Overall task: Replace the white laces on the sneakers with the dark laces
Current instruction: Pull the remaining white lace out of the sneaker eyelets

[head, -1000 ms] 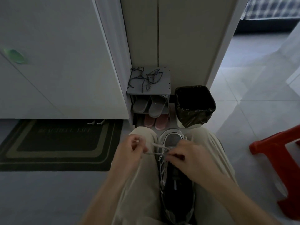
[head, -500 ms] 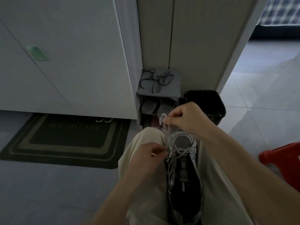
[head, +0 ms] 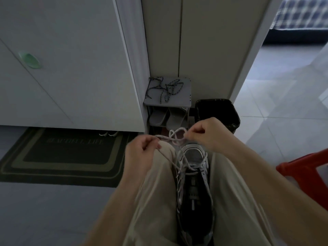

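Between the person's knees, the sneaker point(head: 194, 183) lies lengthwise with its toe toward the rack point(head: 184, 102), hemmed on both sides by the trouser legs point(head: 230, 192). The left hand point(head: 140, 151) has its fingers curled and pinches one strand of the white lace point(head: 174, 138). The right hand point(head: 207, 133), just beyond the toe, pinches the other strand between thumb and bent fingers. The lace spans the gap between the hands, loops near the right one and drops to the eyelets by the toe. The dark laces point(head: 165, 88) lie tangled on the rack top, well apart from both hands. A bin point(head: 218, 110) stands just beside the rack's right edge. The mat point(head: 62, 157) ends near the left knee. Open floor point(head: 266, 139) lies between the right leg and a red stool point(head: 305, 174).
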Motion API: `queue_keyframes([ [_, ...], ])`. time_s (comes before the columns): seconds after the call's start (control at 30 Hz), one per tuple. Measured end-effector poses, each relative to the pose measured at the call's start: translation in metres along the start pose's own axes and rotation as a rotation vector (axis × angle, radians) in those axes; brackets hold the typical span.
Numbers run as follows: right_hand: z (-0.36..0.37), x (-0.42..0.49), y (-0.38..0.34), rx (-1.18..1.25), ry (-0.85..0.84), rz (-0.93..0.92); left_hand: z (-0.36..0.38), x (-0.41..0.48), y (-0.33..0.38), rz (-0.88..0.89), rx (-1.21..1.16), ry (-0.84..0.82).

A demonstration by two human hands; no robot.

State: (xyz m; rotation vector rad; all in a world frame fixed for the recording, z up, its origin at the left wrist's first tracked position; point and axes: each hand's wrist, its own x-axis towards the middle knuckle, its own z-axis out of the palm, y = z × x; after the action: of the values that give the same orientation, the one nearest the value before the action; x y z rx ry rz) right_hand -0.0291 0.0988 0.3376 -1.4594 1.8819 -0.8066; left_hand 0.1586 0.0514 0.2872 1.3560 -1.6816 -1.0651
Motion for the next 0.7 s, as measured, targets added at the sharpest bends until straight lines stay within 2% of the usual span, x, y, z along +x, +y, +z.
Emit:
queue_keyframes([
  [0.1,0.006,-0.008,0.017,-0.286,-0.078,-0.013,-0.014,0.012,0.002,-0.013,0.019,0.055],
  [0.3,0.041,-0.025,0.019,-0.358,-0.211,-0.075,-0.021,0.018,-0.002,-0.032,0.077,0.031],
  [0.4,0.062,-0.024,0.020,-0.498,-0.172,-0.070,-0.017,0.016,-0.007,-0.043,0.082,0.016],
  [0.47,0.066,-0.020,0.023,-0.444,-0.114,-0.081,-0.016,0.014,-0.010,-0.046,0.065,0.006],
  [0.53,0.064,-0.016,0.028,-0.277,-0.075,-0.065,-0.015,0.011,-0.014,-0.039,0.076,-0.005],
  [0.7,0.060,-0.016,0.038,0.033,-0.069,0.078,-0.011,0.004,-0.021,-0.040,0.157,-0.096],
])
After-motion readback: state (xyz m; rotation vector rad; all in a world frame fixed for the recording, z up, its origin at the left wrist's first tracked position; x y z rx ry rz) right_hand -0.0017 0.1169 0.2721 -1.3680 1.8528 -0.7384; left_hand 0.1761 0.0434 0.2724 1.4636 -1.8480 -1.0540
